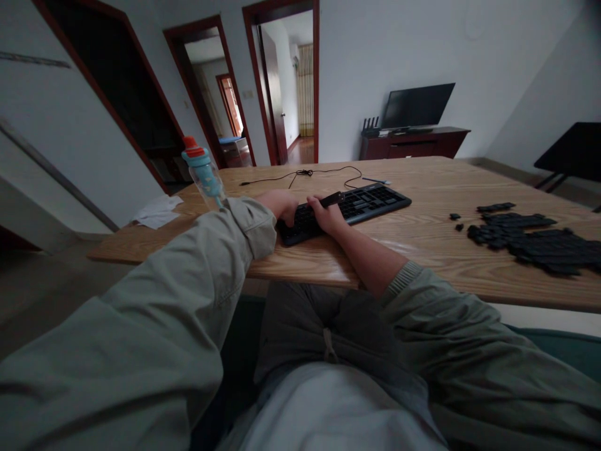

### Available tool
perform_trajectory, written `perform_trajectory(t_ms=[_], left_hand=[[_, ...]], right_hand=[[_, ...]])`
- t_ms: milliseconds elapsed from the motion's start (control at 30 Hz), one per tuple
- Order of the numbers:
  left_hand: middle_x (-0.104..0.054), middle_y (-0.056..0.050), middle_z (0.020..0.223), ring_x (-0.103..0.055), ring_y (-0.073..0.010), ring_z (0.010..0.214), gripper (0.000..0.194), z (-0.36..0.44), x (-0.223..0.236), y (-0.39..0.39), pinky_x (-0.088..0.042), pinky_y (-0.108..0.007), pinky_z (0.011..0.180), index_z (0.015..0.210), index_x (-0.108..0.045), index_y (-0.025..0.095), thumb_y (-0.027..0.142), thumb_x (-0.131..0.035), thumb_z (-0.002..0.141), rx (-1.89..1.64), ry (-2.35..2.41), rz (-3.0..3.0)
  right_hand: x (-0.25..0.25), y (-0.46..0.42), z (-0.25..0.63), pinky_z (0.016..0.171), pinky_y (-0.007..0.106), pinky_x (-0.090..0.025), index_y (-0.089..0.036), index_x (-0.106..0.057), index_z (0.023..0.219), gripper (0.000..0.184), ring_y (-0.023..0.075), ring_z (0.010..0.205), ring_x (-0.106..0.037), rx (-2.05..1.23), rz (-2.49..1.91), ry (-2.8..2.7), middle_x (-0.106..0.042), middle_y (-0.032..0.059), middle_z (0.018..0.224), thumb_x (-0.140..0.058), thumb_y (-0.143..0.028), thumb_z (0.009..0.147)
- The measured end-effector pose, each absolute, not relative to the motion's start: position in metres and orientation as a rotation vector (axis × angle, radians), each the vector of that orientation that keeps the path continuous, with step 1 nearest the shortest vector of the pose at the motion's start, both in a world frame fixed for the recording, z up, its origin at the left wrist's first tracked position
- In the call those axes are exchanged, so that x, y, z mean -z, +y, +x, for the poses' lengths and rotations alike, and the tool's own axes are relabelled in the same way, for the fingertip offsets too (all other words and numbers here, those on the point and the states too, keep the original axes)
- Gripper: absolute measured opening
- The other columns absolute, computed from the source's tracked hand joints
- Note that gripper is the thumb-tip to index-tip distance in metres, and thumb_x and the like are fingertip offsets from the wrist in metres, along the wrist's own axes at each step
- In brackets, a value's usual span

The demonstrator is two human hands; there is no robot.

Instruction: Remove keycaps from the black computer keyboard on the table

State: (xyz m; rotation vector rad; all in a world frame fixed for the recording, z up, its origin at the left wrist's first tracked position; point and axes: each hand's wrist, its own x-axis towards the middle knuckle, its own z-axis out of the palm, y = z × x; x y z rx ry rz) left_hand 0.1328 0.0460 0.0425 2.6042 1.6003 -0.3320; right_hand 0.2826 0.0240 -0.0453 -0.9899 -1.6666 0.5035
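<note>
A black keyboard (370, 202) lies on the wooden table (422, 250), angled away to the right. My left hand (280, 204) rests curled on the keyboard's near left end. My right hand (327, 215) is closed around a slim dark tool (334, 199) held over the keys beside it. A pile of loose black keycaps (535, 241) is spread on the table at the right, well apart from both hands.
A blue bottle with a red cap (203, 172) stands near the table's left edge, with white paper (157, 211) beside it. A thin cable (310, 173) trails behind the keyboard. A television on a dark cabinet (413, 134) and open doorways are beyond.
</note>
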Motion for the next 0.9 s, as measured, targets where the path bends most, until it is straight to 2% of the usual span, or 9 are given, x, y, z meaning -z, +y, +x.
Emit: perform_trajectory(t_ms=[100,200,300,400,533,767,900], left_hand=[[-0.069,-0.007,0.069,-0.067,-0.0280,0.078,0.030,0.139,-0.045,0.041,-0.052,-0.032,0.071,0.079,-0.081,0.020,0.022,-0.083,0.049,0.655,1.648,2.582],[-0.069,-0.006,0.067,-0.067,-0.0276,0.080,0.033,0.139,-0.047,0.042,-0.050,-0.031,0.072,0.080,-0.081,0.021,0.020,-0.082,0.047,0.655,1.609,2.583],[-0.071,-0.007,0.074,-0.067,-0.0271,0.082,0.035,0.126,-0.049,0.043,-0.049,-0.030,0.074,0.086,-0.081,0.021,0.028,-0.081,0.051,0.583,1.615,2.592],[-0.072,-0.007,0.082,-0.065,-0.0224,0.079,0.033,0.105,-0.046,0.037,-0.046,-0.028,0.072,0.091,-0.078,0.018,0.034,-0.073,0.062,0.461,1.578,2.637],[-0.070,-0.005,0.086,-0.060,-0.0168,0.073,0.026,0.082,-0.024,0.025,-0.043,-0.025,0.066,0.093,-0.071,0.016,0.030,-0.063,0.073,0.071,1.541,2.627],[-0.068,-0.008,0.087,-0.057,-0.0199,0.076,0.016,0.082,0.017,0.012,-0.044,-0.031,0.069,0.084,-0.065,0.016,0.024,-0.055,0.074,-0.468,1.519,2.743],[-0.067,-0.009,0.087,-0.058,-0.0213,0.078,0.016,0.075,0.015,0.012,-0.044,-0.033,0.071,0.085,-0.064,0.017,0.025,-0.051,0.078,-0.415,1.308,2.903]], right_hand=[[0.044,0.023,0.283,0.075,0.035,-0.046,-0.024,-0.056,0.069,0.043,0.0216,0.073,-0.056,-0.507,-0.969,-1.665,-0.056,0.0018,0.068,-0.042,-0.058,0.091],[0.045,0.023,0.284,0.075,0.035,-0.046,-0.024,-0.056,0.069,0.043,0.0212,0.072,-0.056,-0.504,-0.972,-1.645,-0.054,0.0011,0.066,-0.042,-0.057,0.092],[0.046,0.025,0.283,0.076,0.035,-0.046,-0.024,-0.055,0.068,0.042,0.0212,0.072,-0.055,-0.509,-0.981,-1.634,-0.052,0.0008,0.065,-0.043,-0.056,0.092],[0.047,0.026,0.282,0.077,0.036,-0.047,-0.024,-0.056,0.068,0.041,0.0215,0.072,-0.055,-0.522,-0.976,-1.629,-0.051,0.0011,0.065,-0.043,-0.055,0.093],[0.046,0.025,0.280,0.077,0.036,-0.048,-0.024,-0.056,0.069,0.042,0.0211,0.071,-0.055,-0.522,-0.969,-1.638,-0.053,0.0011,0.066,-0.043,-0.056,0.093],[0.051,0.024,0.286,0.073,0.034,-0.047,-0.024,-0.057,0.070,0.042,0.0205,0.071,-0.056,-0.517,-0.978,-1.662,-0.056,0.0004,0.067,-0.043,-0.057,0.091],[0.052,0.025,0.287,0.071,0.033,-0.047,-0.024,-0.059,0.071,0.042,0.0203,0.071,-0.056,-0.529,-0.964,-1.679,-0.057,0.0004,0.068,-0.042,-0.056,0.091]])
